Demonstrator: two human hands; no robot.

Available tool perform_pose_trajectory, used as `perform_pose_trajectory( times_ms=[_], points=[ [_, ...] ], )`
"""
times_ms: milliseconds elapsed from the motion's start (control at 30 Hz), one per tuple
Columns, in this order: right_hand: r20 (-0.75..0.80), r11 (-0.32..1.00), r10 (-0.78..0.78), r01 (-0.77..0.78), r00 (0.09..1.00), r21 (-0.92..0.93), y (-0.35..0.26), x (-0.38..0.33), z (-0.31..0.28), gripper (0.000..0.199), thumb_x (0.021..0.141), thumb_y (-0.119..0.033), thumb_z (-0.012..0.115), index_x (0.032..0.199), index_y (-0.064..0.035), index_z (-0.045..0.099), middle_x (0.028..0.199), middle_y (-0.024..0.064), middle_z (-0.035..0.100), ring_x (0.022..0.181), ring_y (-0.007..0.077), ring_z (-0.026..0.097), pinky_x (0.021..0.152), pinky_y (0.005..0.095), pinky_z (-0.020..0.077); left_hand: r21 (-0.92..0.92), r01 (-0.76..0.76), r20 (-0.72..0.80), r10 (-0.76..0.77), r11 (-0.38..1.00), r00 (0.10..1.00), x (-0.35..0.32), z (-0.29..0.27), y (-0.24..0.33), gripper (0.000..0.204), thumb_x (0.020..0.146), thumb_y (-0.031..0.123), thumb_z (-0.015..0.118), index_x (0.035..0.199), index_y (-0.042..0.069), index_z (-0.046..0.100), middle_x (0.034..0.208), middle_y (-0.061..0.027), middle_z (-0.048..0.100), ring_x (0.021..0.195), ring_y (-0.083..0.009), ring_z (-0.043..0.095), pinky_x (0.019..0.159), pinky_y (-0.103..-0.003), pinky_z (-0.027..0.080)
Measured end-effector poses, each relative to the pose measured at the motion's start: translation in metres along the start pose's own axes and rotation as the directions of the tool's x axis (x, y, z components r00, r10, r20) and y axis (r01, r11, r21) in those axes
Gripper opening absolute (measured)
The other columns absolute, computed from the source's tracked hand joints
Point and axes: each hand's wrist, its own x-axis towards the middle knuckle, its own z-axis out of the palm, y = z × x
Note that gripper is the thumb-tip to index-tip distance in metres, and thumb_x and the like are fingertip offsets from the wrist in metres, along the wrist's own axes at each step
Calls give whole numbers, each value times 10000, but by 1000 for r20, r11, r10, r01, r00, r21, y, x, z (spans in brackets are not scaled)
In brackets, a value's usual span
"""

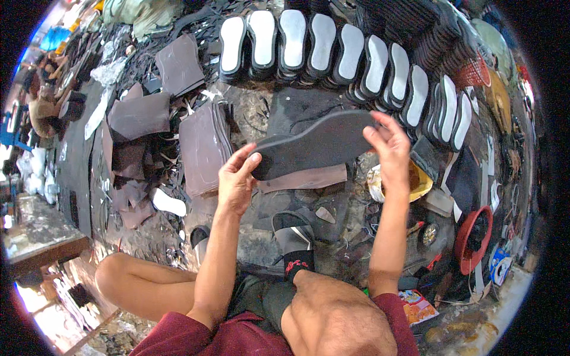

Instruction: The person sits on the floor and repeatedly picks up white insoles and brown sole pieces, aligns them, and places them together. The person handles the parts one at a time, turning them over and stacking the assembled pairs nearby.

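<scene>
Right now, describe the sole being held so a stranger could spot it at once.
Find the curved row of white-faced soles across the top. Just below it, the left hand and right hand hold one dark grey sole by its ends. It alone is lifted, plain grey, with no white face.

The floor (pixel 249 237) carries a row of white-faced soles (pixel 332 50), brown sheets (pixel 202 145), black scraps (pixel 127 196), a sandal (pixel 294 231) and a red basket (pixel 475 237).

Both forearms raised from the lower edge — left hand (pixel 236 178) pinching with thumb up, right hand (pixel 389 145) fingers curled closed.
</scene>
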Motion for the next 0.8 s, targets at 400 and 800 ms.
perform_pose_trajectory(
  times_ms=[400,800],
  points=[
    [-99,893,435,-443,895,-79,162,-45,-22,450,845,-36,742,1268,-35,589,996,86,706,826,155,677,585,293,564,576,130,-105,-84,807,991,23,-71,-89,470,813,129,809,1237,-13,665,1084,-82,719,936,-111,646,832,-270,512],
    [-152,909,388,-405,909,-100,177,-46,-18,437,838,-81,761,1244,-17,614,1028,129,700,825,176,677,589,290,566,532,45,-123,25,845,992,32,-76,-109,420,818,119,801,1197,-20,686,1017,-83,732,854,-111,653,788,-257,523]
  ],
)
